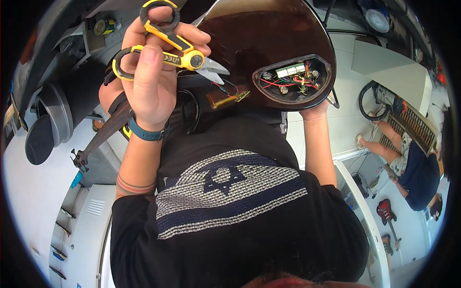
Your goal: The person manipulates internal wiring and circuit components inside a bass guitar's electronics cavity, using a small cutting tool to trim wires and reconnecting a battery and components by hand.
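Along the upper part of the head view, a glossy dark brown guitar body [230, 41] is held flat side up in front of the person's torso, with its rounded end to the right. By its lower edge, toward that rounded end, an open control cavity [263, 91] is seen; a pale green block [290, 70], coloured wires [303, 79] and round metal parts are contained within it. Farther left along the same lower edge, a small circuit board [242, 96] is seen beside an amber-tinted slot [216, 102], with thin dark and red wires attached to it.

Yellow-and-black scissors [196, 59] are gripped by the left hand [156, 89], which is raised over the left part of the guitar body. The fingers are curled about the upper handle loop and the thumb is laid on the lower handle. The blades are parted a little and pointed toward the wires of the board; whether those wires are touched cannot be told.

At the lower right edge of the guitar body, the right hand [315, 111] is placed against the rim; its fingers are hidden beneath, so how far it is closed cannot be told. A blue watch strap [148, 133] is worn on the left wrist. Toward the lower left, a dark guitar neck [104, 132] with tuning pegs is seen. At the far right, another person [422, 173] is seen, with a red guitar [385, 211] nearby.
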`<state>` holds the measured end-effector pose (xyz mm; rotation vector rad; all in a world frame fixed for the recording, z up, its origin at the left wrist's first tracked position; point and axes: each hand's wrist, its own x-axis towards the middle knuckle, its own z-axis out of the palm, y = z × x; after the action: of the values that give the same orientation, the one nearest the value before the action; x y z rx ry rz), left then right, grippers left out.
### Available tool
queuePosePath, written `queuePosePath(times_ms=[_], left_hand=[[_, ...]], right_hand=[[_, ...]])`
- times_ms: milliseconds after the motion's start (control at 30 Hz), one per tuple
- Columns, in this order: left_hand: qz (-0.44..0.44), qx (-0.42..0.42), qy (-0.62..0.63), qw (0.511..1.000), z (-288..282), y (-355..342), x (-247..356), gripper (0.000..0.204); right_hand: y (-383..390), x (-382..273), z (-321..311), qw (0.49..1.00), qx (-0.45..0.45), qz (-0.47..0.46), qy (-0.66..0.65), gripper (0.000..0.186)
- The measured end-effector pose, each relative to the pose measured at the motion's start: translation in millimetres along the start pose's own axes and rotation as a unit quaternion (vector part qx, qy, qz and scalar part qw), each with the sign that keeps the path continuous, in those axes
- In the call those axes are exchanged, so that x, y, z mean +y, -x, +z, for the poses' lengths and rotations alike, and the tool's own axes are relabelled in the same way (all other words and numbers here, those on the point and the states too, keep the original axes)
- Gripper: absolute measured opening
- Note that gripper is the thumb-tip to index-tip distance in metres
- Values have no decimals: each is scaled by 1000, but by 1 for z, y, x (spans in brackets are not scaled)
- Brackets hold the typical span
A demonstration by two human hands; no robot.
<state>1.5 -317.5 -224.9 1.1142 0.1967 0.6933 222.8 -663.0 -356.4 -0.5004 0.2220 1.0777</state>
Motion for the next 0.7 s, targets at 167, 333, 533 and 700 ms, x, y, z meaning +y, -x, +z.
queuePosePath(times_ms=[167, 333, 533, 700], left_hand=[[17, -22, -50, 998, 3, -3, 2, 56], [0, -51, -123, 991, 12, 1, 13, 53], [-34, -62, -121, 990, 31, 4, 11, 52], [-57, -65, -114, 990, 40, 2, 13, 53]], right_hand=[[-3, -6, 0, 999, 25, -12, 27, 57], [13, -15, 20, 982, 149, 6, 111, 46], [75, -29, 139, 575, 4, 295, 763, 24], [53, 33, 223, 544, -46, -131, 828, 31]])
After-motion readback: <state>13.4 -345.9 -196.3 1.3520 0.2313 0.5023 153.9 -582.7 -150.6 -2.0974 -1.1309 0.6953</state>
